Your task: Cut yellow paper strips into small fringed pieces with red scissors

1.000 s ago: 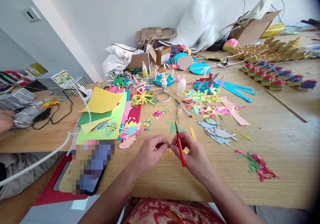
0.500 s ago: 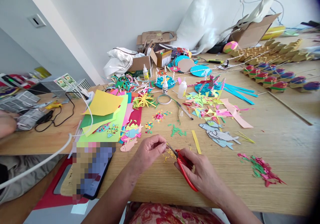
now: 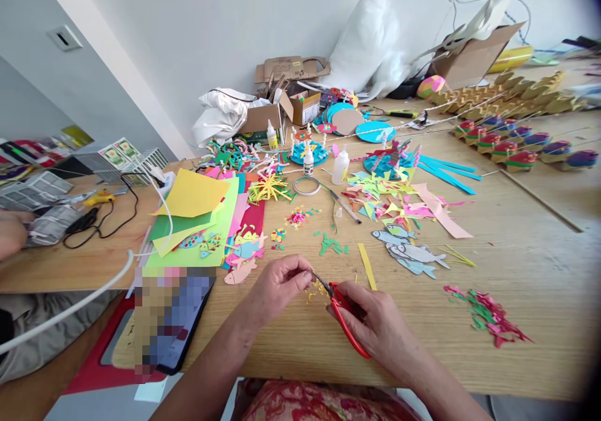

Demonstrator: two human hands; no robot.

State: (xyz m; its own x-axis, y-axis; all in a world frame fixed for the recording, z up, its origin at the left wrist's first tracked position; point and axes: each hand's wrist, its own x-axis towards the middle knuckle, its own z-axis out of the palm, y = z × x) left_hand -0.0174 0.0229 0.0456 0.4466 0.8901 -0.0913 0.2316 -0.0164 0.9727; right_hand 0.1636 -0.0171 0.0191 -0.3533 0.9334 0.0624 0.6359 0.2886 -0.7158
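Observation:
My right hand (image 3: 373,317) is wrapped round the red handles of a pair of scissors (image 3: 346,327), whose blades point up and left. At the blade tips, my left hand (image 3: 288,283) is closed in a pinch; whatever is between its fingertips is too small to make out. Tiny yellow paper clippings (image 3: 318,294) lie on the table just below the blades. A yellow paper strip (image 3: 367,266) rests flat beyond my right hand. Green paper bits (image 3: 332,244) are a little farther off.
Coloured paper sheets (image 3: 192,192) and paper fish (image 3: 241,270) lie to the left, above a phone (image 3: 185,321). Grey paper fish (image 3: 413,253) and red-green scraps (image 3: 488,314) are on the right. Glue bottles (image 3: 340,167) stand behind. A co-worker's arm (image 3: 13,232) shows at far left.
The view has shifted very slightly. Both hands and the scissors keep nearly the same pose, with the scissor blades still at my left fingertips.

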